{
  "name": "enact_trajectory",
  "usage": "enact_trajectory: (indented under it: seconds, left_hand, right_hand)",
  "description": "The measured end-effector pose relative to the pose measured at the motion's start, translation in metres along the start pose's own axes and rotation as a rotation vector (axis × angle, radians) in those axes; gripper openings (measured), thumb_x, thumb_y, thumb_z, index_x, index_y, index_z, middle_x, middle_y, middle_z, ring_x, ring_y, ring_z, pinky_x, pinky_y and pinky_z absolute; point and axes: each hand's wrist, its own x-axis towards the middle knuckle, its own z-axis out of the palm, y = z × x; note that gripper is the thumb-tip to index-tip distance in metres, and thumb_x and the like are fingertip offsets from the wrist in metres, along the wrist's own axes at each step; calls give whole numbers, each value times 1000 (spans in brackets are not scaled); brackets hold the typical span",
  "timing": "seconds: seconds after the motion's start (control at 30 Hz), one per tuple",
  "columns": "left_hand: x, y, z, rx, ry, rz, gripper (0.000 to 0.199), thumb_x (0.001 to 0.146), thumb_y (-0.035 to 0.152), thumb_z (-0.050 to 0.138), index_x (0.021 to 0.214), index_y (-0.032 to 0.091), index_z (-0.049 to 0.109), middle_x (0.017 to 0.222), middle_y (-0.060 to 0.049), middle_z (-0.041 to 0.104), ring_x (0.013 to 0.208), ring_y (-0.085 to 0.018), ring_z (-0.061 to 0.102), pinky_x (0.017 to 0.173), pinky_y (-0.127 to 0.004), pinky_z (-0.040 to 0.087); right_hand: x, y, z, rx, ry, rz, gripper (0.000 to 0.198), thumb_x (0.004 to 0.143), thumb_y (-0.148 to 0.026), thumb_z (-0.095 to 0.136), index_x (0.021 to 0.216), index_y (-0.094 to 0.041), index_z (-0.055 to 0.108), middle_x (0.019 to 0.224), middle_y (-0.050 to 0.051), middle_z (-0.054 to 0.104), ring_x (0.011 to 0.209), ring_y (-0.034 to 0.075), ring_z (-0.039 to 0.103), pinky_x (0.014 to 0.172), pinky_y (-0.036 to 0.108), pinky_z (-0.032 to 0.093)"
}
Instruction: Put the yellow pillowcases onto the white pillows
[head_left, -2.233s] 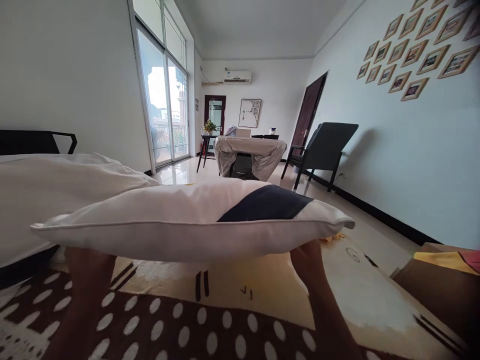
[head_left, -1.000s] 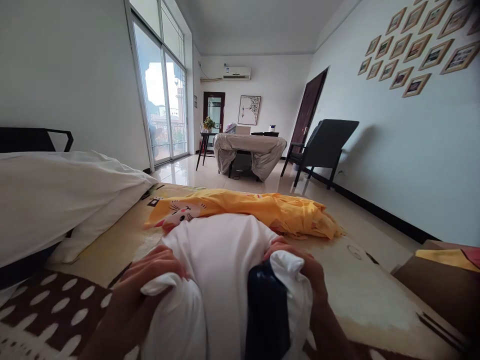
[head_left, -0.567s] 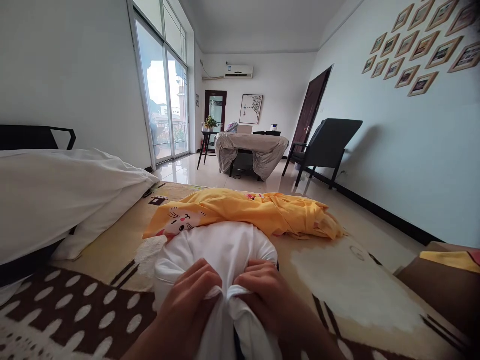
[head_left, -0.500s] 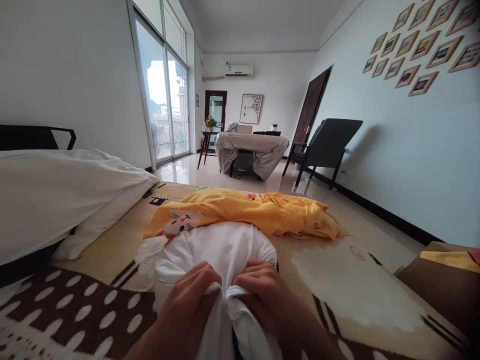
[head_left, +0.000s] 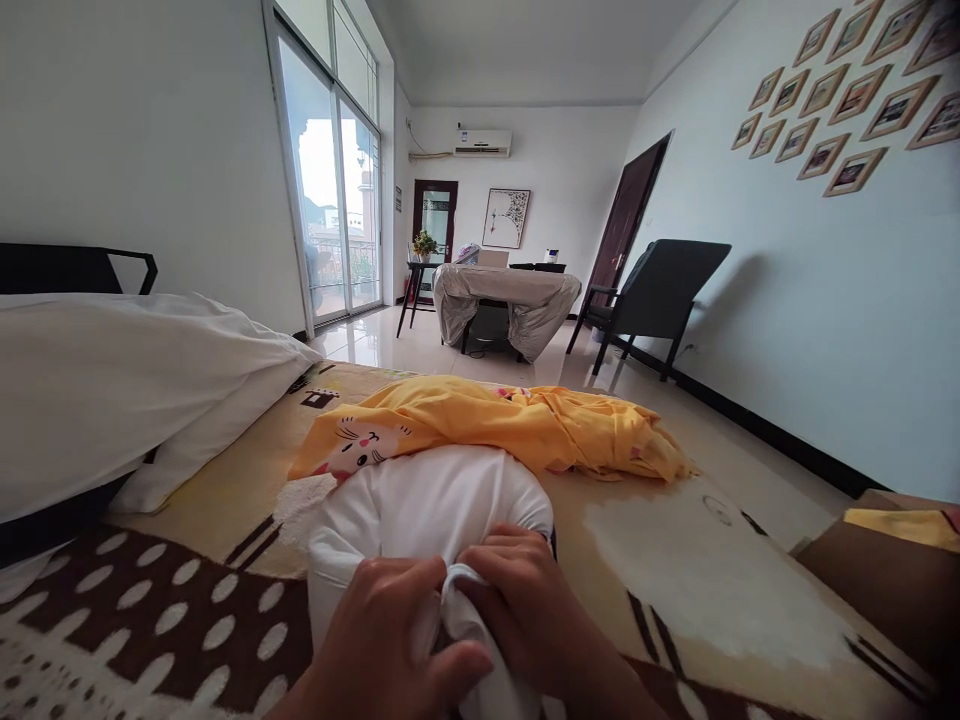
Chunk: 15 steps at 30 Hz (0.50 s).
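A rounded, stuffed-looking white cloth bundle, perhaps a pillow, lies in front of me at the lower middle. My left hand is closed on its near part, with the thumb stretched out across the gathered cloth toward the right. Beside it, my right hand grips a twisted fold of the same white cloth, its fingers curled over the edge. The two hands almost touch. Just beyond the bundle, a crumpled yellow cloth with a printed cat face lies across the blanket.
A patterned brown and beige blanket spreads underneath. White fabric drapes over something at left. At the right edge stands a cardboard box. Farther back are a dark chair and a covered table.
My left hand has shifted slightly down and right, and its thumb has come out over the cloth. The right hand keeps its grip, and the fold between the hands has changed shape.
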Motion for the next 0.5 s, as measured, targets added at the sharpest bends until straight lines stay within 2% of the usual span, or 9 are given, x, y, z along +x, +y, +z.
enact_trajectory:
  seconds: [0.07, 0.13, 0.27, 0.37, 0.43, 0.5]
  left_hand:
    - [4, 2, 0, -14, -89, -12, 48, 91, 52, 35, 61, 18, 54, 53, 1, 55, 51, -12, 53, 54, -22, 42]
    - [5, 1, 1, -44, -122, -35, 44, 94, 39, 33, 57, 18, 46, 50, 3, 51, 48, -9, 49, 54, -21, 39]
    - [4, -4, 2, -62, -80, -35, 40, 94, 31, 35, 57, 17, 40, 51, 4, 48, 49, -7, 46, 54, -19, 37]
    - [5, -6, 1, -61, -39, -9, 39, 93, 28, 37, 56, 17, 37, 50, 5, 44, 48, -6, 44, 54, -17, 36]
    - [8, -8, -2, -73, -19, -25, 39, 92, 27, 38, 54, 16, 37, 49, 5, 46, 47, -5, 44, 53, -17, 35]
    - [12, -12, -7, -91, 18, -89, 41, 91, 30, 40, 52, 16, 38, 47, 5, 46, 46, -6, 43, 51, -19, 34]
  right_hand:
    - [0, 0, 1, -12, -2, -2, 28, 92, -23, 36, 64, -19, 36, 57, -3, 52, 54, 10, 44, 63, 27, 30]
    - [0, 1, 1, -27, -4, -8, 27, 91, -23, 36, 64, -19, 37, 57, -3, 52, 55, 10, 45, 65, 27, 31]
    - [2, 1, -3, -73, 12, -13, 27, 92, -24, 39, 66, -18, 45, 61, -2, 54, 61, 11, 49, 72, 29, 35]
    - [-2, -9, -13, -169, 165, -46, 15, 91, -22, 45, 83, -19, 57, 80, 4, 61, 79, 15, 55, 77, 31, 40]
    - [-11, -21, -19, -283, 273, -134, 15, 89, -18, 49, 100, -19, 59, 97, 8, 63, 92, 18, 56, 82, 33, 43]
    - [-23, -36, -21, -389, 250, -280, 19, 89, -18, 50, 104, -24, 60, 104, 7, 63, 98, 19, 56, 85, 34, 45]
